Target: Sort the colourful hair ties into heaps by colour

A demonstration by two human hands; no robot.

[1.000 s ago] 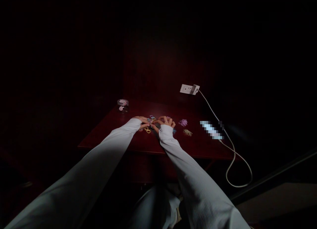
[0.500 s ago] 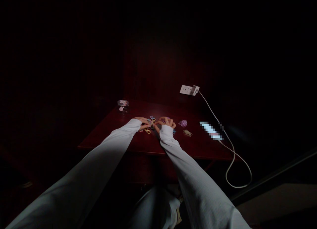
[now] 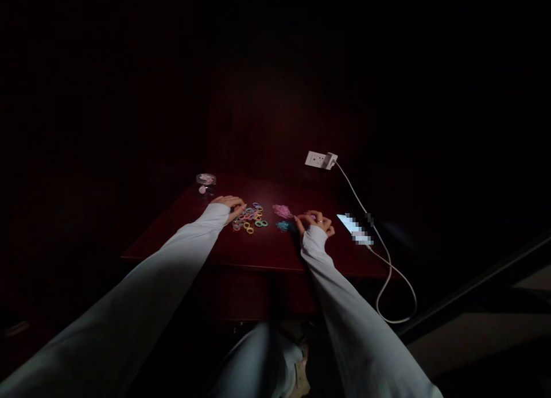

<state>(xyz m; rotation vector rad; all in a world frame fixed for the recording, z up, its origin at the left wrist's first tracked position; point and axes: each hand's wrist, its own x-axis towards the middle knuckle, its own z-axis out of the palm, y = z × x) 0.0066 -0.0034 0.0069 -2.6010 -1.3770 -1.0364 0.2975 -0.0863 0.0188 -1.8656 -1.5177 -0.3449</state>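
A loose pile of small multicoloured rings, which look like hair ties (image 3: pixel 257 216), lies on the dark red table (image 3: pixel 241 254). My left hand (image 3: pixel 230 204) rests at the pile's left edge, its fingers stretched out and the thumb apart from them. Farther right, my right hand (image 3: pixel 317 221) is over the table with thumb and forefinger close together; what they pinch, if anything, is too small to name. Beside its fingertips are a pink heap (image 3: pixel 282 211) and a blue heap (image 3: pixel 283 226) of little bands. Some purple (image 3: pixel 313 216) shows behind the right hand.
A clear round container (image 3: pixel 205 182) with pink pieces stands at the back left. To the right lies a lit phone (image 3: pixel 353 230), its white cable (image 3: pixel 390 260) looping past the table edge up to a wall socket (image 3: pixel 315 159).
My right hand has moved right, away from the multicoloured pile, uncovering the pink and blue heaps and covering others. My left hand has drawn back slightly left. The view has shifted a little.
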